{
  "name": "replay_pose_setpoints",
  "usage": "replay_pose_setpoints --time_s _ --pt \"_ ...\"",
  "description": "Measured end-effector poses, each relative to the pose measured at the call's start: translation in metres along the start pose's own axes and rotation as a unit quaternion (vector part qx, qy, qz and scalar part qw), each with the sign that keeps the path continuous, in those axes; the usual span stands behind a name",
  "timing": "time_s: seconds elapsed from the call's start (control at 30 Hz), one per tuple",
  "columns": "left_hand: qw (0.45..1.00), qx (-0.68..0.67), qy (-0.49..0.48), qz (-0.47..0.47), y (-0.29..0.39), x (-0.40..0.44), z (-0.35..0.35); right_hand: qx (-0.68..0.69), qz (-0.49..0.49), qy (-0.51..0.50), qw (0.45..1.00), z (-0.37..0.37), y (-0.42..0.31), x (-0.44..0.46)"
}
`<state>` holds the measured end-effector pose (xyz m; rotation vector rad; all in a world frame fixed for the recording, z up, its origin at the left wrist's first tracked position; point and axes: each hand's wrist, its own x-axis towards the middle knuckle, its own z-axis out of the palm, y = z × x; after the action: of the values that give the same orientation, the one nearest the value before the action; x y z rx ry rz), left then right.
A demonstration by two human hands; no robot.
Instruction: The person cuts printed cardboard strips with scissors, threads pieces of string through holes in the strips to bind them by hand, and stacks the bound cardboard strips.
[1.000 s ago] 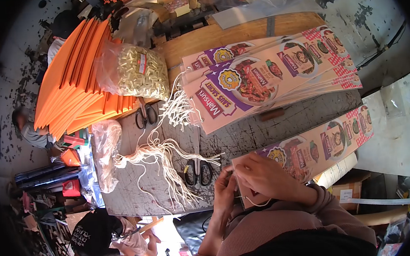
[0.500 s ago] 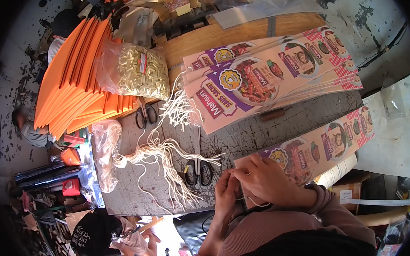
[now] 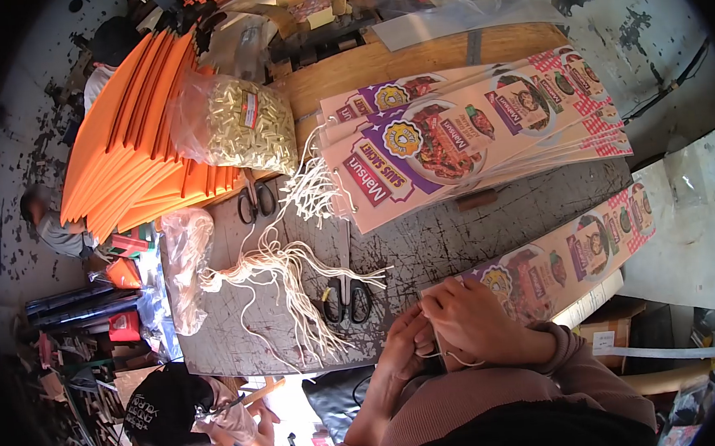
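Close to my body, a long printed card (image 3: 536, 281) lies at the table's front edge. My right hand (image 3: 468, 319) is closed over the card's left end, its fingers bent together. Beside it, my left hand (image 3: 407, 340) is closed at the corner, with white string (image 3: 462, 360) looping out below the two hands. What sits between the fingertips is hidden. Left of my hands are black-handled scissors (image 3: 347, 298) and a loose bundle of white strings (image 3: 283, 282).
A stack of printed cards (image 3: 467, 132) with strings lies at the back. Left of it are a bag of brass-coloured pieces (image 3: 247, 123), orange sheets (image 3: 136, 139), more scissors (image 3: 254, 199) and a plastic bag (image 3: 188, 268). A person (image 3: 184, 413) is at the lower left.
Both hands and the card have moved slightly right. My left fingers have curled in more tightly beside the card's corner.
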<state>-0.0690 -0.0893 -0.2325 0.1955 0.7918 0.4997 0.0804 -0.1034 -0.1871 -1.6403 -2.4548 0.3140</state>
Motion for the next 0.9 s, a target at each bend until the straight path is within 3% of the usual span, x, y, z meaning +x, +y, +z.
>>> replay_pose_setpoints --time_s 0.1,0.17,0.2,0.27,0.3,0.4,0.53,0.67,0.73,0.77,0.83,0.9 --pt "0.999 0.003 0.004 -0.035 -0.005 0.002 -0.003 0.021 0.000 -0.005 1.000 -0.002 0.001 0.001" --pt "0.984 0.098 0.092 0.118 -0.014 0.003 0.004 0.036 0.002 -0.006 0.999 -0.005 0.005 0.005" --pt "0.984 0.097 0.092 0.118 -0.016 0.004 0.008 0.029 0.021 0.022 0.999 -0.006 0.007 0.008" --pt "0.923 0.144 0.182 0.307 -0.017 0.003 0.015 0.021 0.042 0.049 0.998 -0.003 0.013 0.012" --pt "0.923 0.145 0.181 0.306 -0.016 0.002 0.018 0.007 0.062 0.068 0.996 0.002 0.019 0.012" --pt "0.874 0.105 0.206 0.427 -0.012 -0.002 0.019 -0.016 0.096 0.081 0.992 0.016 0.041 0.011" --pt "0.865 -0.025 0.201 0.459 0.011 -0.020 0.008 0.041 0.160 0.065 0.984 0.023 0.061 0.007" --pt "0.878 0.099 0.147 0.444 0.006 -0.019 0.007 -0.002 0.162 0.078 0.984 0.021 0.057 0.011" --pt "0.863 0.156 0.155 0.454 0.003 -0.016 0.010 0.067 0.060 0.173 0.981 0.005 0.046 0.018" --pt "0.847 0.214 0.158 0.459 0.001 -0.015 0.013 0.069 0.060 0.171 0.981 0.001 0.038 0.020" --pt "0.855 0.207 0.155 0.450 0.000 -0.014 0.021 0.353 -0.105 0.142 0.919 -0.004 0.023 0.026" --pt "0.842 0.222 0.163 0.464 0.002 -0.013 0.027 0.373 -0.091 0.153 0.910 -0.003 0.014 0.029"
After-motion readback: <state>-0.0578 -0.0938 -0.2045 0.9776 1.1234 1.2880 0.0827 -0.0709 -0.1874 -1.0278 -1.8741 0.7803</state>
